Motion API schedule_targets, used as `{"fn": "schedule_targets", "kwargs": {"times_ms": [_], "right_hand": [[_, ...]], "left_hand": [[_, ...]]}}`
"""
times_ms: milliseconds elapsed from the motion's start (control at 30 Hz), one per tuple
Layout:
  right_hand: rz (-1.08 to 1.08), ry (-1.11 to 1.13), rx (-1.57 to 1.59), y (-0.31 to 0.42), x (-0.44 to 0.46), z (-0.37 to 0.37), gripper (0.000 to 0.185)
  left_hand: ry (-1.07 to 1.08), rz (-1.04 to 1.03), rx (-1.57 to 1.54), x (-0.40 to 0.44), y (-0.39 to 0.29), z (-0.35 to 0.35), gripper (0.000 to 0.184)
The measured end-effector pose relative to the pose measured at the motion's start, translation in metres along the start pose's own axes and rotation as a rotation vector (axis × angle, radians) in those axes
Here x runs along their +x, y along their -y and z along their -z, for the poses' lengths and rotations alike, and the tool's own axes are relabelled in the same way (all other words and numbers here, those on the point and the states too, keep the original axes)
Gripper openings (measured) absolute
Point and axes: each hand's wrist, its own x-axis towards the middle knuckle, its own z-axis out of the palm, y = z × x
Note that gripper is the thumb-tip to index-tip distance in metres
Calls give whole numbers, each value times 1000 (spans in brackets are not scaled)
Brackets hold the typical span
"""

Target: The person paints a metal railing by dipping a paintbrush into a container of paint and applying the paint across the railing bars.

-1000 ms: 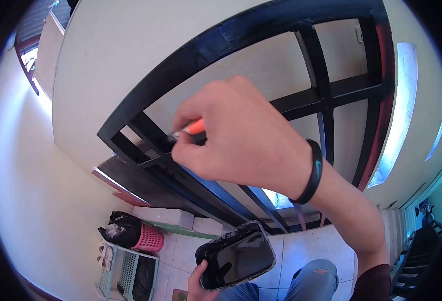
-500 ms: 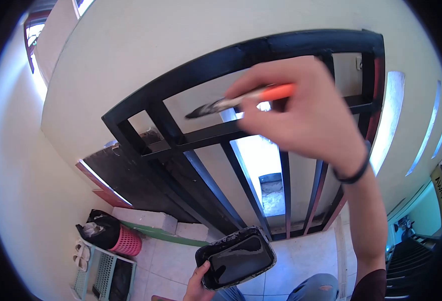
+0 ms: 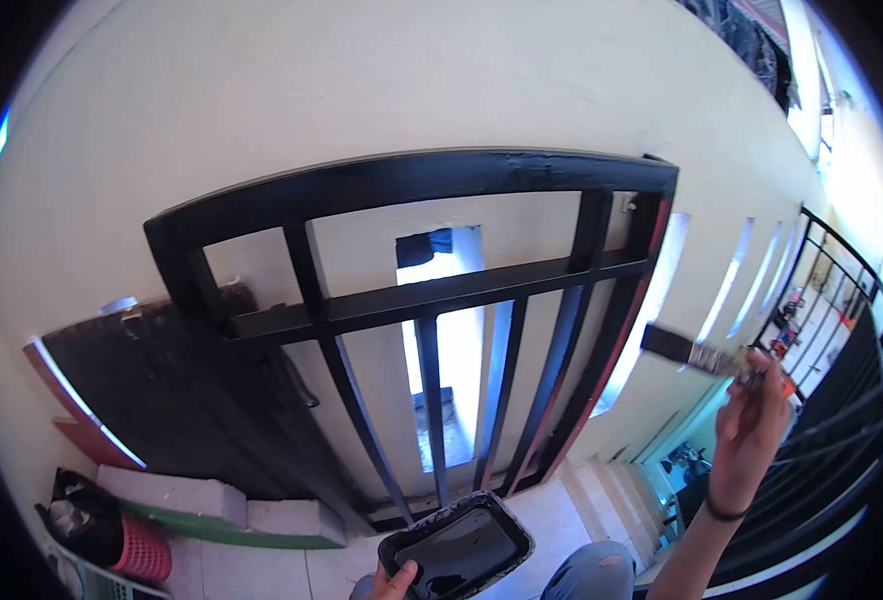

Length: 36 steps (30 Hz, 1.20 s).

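Observation:
At the right, my right hand is closed on a paintbrush, whose dark, flat bristles point up and left. The brush is apart from the black gate, a barred metal frame standing against the wall; its right edge shows red. Low in the view, my left hand grips the near left edge of a black tray, thumb over the rim. Dark, glossy liquid lies in the tray, which is in front of the foot of the gate.
A dark panel leans behind the gate at the left. Pale blocks, a pink basket and a rack stand lower left. Steps and a black railing are at the right.
My right hand has moved from in front of the gate to the right with the brush. The view has swung right, bringing the railing into sight. My left hand still holds the tray.

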Motion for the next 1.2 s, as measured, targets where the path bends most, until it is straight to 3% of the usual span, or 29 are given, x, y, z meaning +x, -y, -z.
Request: {"fn": "schedule_targets", "kwargs": {"times_ms": [100,233,467,567,767,867,1000,1167,1200], "right_hand": [[-129,-116,-71,2,-40,14,41],[-143,-163,-115,4,-63,37,44],[-123,-207,-148,4,-77,41,45],[-100,-209,-142,2,-78,43,44],[-1,-174,-234,8,-88,43,44],[194,-103,-356,12,-93,27,44],[454,214,-760,44,-98,-7,51],[739,975,-927,65,-96,-56,7],[789,1060,-939,61,-102,-66,7]], "left_hand": [[26,38,39,2,-4,-2,57],[113,96,-148,-4,-19,-22,58],[257,19,-166,13,-23,-49,57],[379,-79,-300,18,-28,-68,54],[418,-28,-307,26,-45,-114,51],[450,-33,-279,35,-41,-125,49],[463,-34,-276,39,-27,-128,50],[465,22,-287,47,-10,-112,50],[309,118,-206,42,-15,-115,50]]}}
